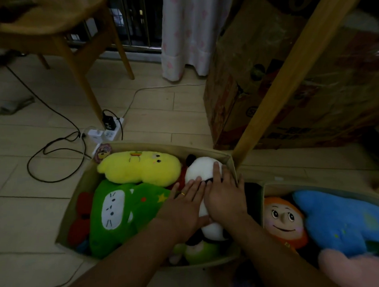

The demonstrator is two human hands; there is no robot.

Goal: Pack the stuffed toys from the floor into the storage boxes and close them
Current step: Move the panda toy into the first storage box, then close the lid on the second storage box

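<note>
Hands flat on panda toy (203, 167) in left storage box (64, 220), floor-level: left hand (184, 204) and right hand (223, 193) side by side, fingers straight, pressing, no grip closed. Yellow plush (140, 168) & green plush (113, 212) beside panda. Right box (263, 191) w/ doll (283, 220), blue plush (341, 219).

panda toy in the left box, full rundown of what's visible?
The panda toy is soft white plush with black ears and black limbs. It lies lengthwise along the right side of the left box, head toward the far wall. The left hand and right hand press flat on it. The yellow toy and green toy border its left.
</note>
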